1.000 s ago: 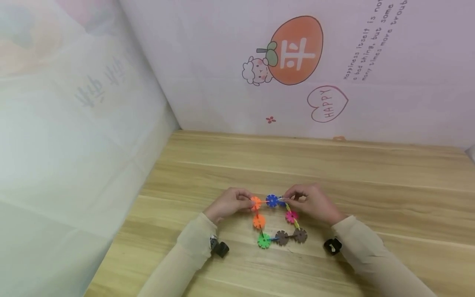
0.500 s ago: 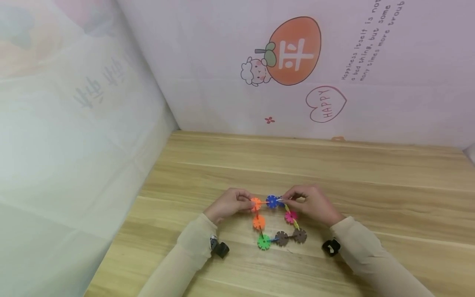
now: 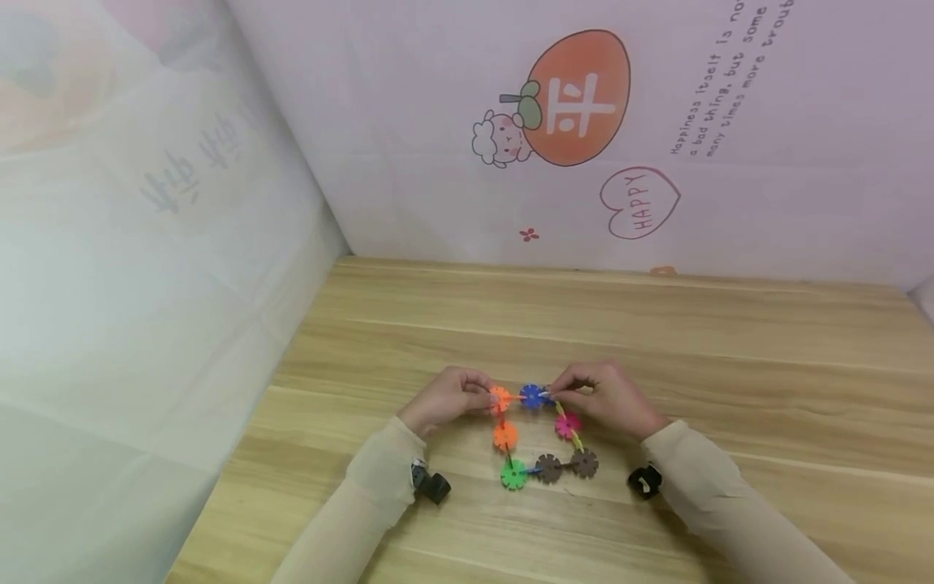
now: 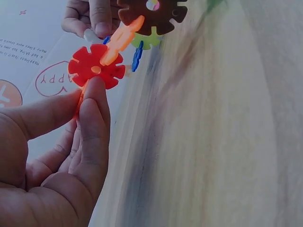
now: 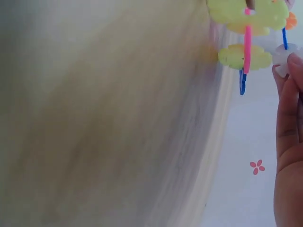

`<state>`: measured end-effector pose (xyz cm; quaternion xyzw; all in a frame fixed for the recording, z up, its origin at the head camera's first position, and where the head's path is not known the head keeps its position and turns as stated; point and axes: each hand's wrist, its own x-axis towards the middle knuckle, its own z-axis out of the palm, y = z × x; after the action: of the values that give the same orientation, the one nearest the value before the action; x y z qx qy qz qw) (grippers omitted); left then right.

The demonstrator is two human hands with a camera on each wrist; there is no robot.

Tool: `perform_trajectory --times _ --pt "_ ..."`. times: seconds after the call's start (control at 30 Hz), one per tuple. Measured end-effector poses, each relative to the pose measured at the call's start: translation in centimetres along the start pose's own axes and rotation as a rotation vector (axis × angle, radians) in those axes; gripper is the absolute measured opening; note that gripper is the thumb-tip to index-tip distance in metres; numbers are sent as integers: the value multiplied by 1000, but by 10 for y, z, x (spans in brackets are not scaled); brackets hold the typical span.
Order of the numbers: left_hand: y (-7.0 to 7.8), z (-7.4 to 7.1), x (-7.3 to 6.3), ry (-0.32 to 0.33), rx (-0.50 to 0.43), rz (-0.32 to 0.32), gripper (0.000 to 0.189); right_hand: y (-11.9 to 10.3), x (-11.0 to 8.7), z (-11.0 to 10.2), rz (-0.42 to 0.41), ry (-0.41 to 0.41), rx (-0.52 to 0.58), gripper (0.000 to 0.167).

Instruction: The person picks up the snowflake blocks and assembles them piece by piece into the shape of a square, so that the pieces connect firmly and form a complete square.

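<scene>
Slotted plastic snowflake discs are joined edge to edge into a loop. Along its left side run an upper orange disc (image 3: 500,398), another orange disc (image 3: 505,436) and a green disc (image 3: 514,474). Brown discs (image 3: 550,467) form the side nearest the person, and a pink disc (image 3: 567,425) sits on the right between yellow-green ones. My left hand (image 3: 456,397) pinches an orange disc (image 4: 81,97) at the upper left corner between thumb and fingers. At the upper right, beside a blue disc (image 3: 531,396), my right hand (image 3: 606,397) pinches a white disc (image 5: 281,57), partly hidden by the fingers.
A wood-grain table (image 3: 766,365) lies under the loop and both forearms. Printed white sheeting (image 3: 409,162) rises behind the table's far edge, with more white sheeting (image 3: 219,292) along the left. Black wrist cameras (image 3: 436,488) sit on both wrists.
My right hand and the right side of the loop have shifted slightly left. The blue piece by the right fingertips is more covered now. Both hands keep their pinch.
</scene>
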<state>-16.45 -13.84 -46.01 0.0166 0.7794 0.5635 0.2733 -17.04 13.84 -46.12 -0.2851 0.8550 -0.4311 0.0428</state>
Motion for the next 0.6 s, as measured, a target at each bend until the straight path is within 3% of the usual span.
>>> perform_trajectory --times 0.23,0.37,0.6 --pt "-3 1 3 -39 -74 -12 16 -2 0 0 -14 -5 63 18" --pt "-4 2 3 -51 -59 -17 16 -3 -1 0 -26 -8 47 18" --pt "-5 3 6 -72 -69 -10 18 0 -4 -4 58 -47 21 16"
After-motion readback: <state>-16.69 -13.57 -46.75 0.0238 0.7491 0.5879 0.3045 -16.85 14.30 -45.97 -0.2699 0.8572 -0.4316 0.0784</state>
